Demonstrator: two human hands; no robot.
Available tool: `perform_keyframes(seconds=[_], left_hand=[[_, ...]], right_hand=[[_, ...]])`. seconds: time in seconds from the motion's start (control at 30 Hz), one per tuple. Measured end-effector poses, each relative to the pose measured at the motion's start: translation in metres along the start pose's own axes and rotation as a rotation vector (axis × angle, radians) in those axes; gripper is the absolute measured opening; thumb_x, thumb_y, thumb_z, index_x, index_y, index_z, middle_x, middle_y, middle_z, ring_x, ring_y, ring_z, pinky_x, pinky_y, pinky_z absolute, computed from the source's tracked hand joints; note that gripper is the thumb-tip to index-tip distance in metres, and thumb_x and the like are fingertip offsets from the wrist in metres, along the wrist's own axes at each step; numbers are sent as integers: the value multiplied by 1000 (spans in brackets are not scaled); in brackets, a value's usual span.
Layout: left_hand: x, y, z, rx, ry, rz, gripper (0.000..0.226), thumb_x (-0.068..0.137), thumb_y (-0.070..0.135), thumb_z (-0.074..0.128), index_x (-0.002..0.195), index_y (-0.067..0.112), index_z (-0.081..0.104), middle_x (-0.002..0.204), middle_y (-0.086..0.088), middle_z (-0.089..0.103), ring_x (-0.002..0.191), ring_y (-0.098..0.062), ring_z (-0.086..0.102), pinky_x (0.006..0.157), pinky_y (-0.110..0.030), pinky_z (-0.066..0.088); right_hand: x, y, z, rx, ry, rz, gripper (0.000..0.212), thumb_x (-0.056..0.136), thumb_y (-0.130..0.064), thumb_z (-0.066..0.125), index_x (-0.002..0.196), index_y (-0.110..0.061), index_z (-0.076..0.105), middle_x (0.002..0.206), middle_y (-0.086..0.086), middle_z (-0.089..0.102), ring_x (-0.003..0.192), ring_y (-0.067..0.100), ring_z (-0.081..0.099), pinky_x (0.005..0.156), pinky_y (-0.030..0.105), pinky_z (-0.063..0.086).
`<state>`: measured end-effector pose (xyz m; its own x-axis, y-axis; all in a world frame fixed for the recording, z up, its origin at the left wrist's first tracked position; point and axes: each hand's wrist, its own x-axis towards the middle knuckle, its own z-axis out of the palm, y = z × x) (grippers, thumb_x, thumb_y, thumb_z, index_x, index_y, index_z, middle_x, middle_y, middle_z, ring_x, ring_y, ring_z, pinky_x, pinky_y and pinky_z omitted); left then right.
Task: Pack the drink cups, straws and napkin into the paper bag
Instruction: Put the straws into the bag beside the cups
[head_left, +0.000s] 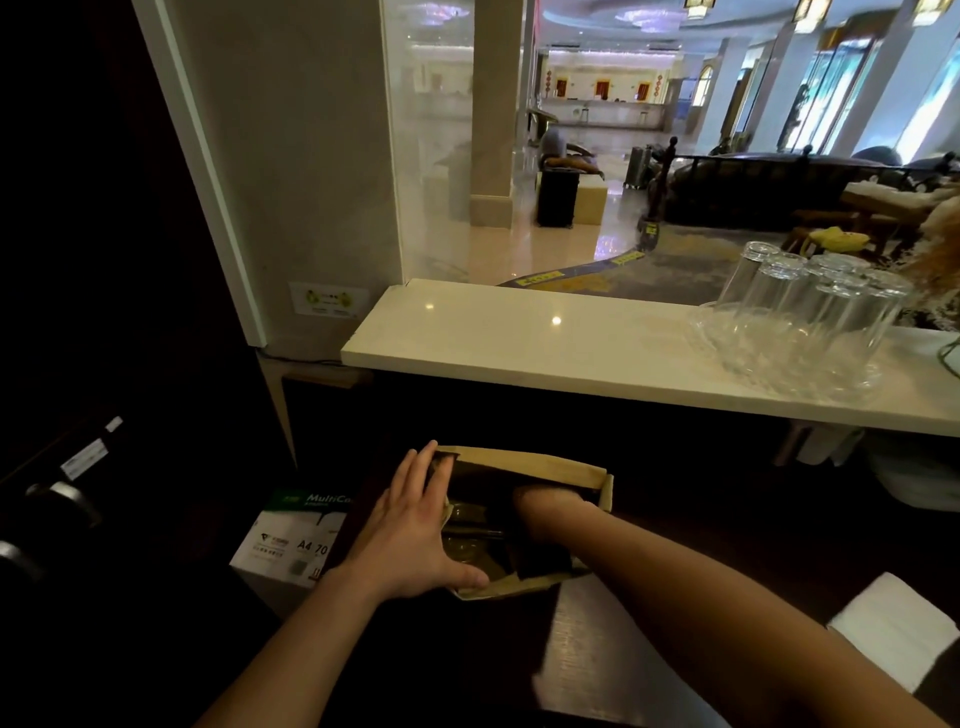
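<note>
Pale stone counter (545, 343) across middle, glossy, light spots reflected. Cluster of clear glasses (810, 306) upside down on counter's right end, touching each other. Box of A4 copy paper (293, 540) low at left, white with green top, on floor beside dark cabinet. Glass partition (441, 156) above counter's left end. Beyond: hotel lobby, square pillar (496, 114), shiny floor, dark suitcase (557, 196), patterned carpet (675, 265).
</note>
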<state>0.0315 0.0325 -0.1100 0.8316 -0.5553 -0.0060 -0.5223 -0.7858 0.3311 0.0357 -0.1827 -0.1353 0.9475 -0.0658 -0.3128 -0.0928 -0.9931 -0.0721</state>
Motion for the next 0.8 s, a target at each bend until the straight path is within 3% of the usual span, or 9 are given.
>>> perform_keyframes(seconds=[0.3, 0.43, 0.57, 0.7, 0.8], left_hand=[[-3, 0, -1, -4, -8, -3, 140, 48, 92, 60, 149, 36, -19, 152, 18, -39, 138, -9, -34, 116, -52, 10], [-3, 4, -5, -26, -17, -13, 140, 50, 90, 63, 150, 35, -18, 154, 16, -37, 140, -10, -32, 116, -53, 10], [-3, 14, -8, -36, -5, -41, 138, 55, 84, 68, 151, 33, -17, 157, 12, -32, 144, -16, -27, 117, -53, 12], [-5, 22, -7, -20, 11, -68, 135, 61, 77, 72, 152, 30, -16, 158, 7, -32, 145, -19, -26, 119, -52, 11], [-6, 24, -5, -25, 32, -82, 132, 63, 76, 72, 152, 29, -15, 159, 5, -31, 146, -20, -23, 119, -52, 10]], right_hand=[[-6, -2, -6, 205, -55, -26, 32, 95, -15, 53, 127, -16, 54, 122, 9, 59, 110, 26, 57, 96, 35, 47], [-17, 0, -20, 353, -93, -45, 26, 95, -16, 53, 119, -15, 62, 119, 9, 63, 109, 24, 57, 85, 29, 42], [-34, 3, -32, 523, -95, -94, 25, 93, -20, 57, 117, -20, 65, 115, 3, 63, 102, 16, 55, 86, 29, 40], [-56, 12, -41, 685, -64, -143, 27, 94, -21, 57, 120, -22, 64, 114, -1, 64, 104, 15, 60, 93, 30, 48], [-78, 28, -50, 983, -19, -178, 26, 93, -16, 60, 119, -17, 66, 113, 2, 68, 103, 16, 65, 84, 26, 57]])
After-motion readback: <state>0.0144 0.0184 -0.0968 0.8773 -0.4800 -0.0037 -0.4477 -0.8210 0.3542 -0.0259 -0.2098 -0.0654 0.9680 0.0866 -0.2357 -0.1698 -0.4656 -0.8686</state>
